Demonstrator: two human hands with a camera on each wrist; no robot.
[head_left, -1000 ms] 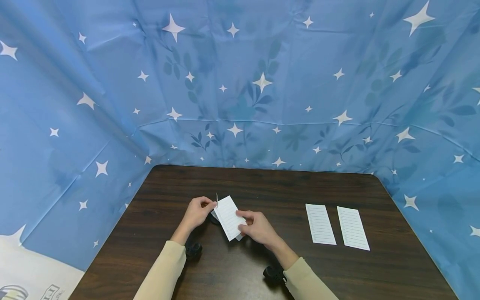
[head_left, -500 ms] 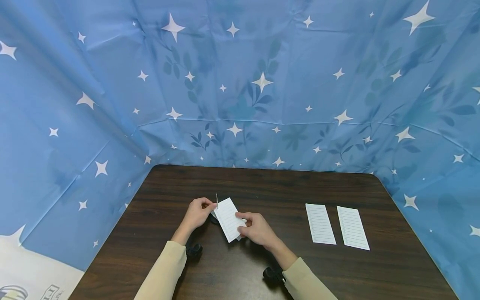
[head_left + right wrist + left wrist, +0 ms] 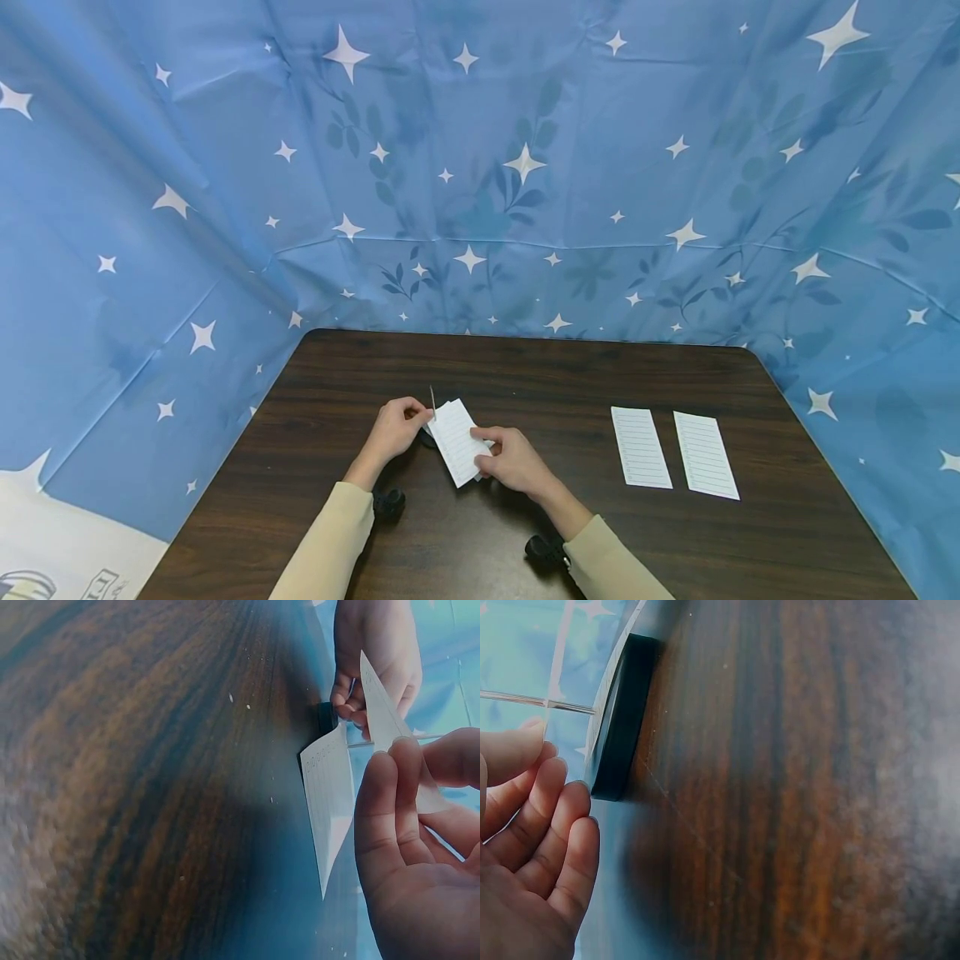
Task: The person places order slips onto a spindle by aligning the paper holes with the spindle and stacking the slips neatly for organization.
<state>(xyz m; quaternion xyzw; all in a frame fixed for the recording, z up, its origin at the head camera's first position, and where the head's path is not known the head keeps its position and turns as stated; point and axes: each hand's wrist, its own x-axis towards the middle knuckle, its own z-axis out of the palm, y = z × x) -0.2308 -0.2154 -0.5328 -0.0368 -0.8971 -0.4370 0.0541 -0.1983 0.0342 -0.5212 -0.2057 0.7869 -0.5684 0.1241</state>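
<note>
Paper slips [image 3: 459, 440], white and ruled, were held tilted just above the dark worktop [image 3: 525, 533], near its middle. Well apart to the right, two more lined slips [image 3: 672, 454] lay flat side by side. The right hand [image 3: 513, 461] pinched the held slips' lower edge. The left hand [image 3: 393, 429] pinched a thin upright needle [image 3: 432, 400] at the slips' upper left corner.

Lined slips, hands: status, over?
Left hand pinches thin pin. Right hand holds lined slips. Two spare slips flat on table, clear of hands.
</note>
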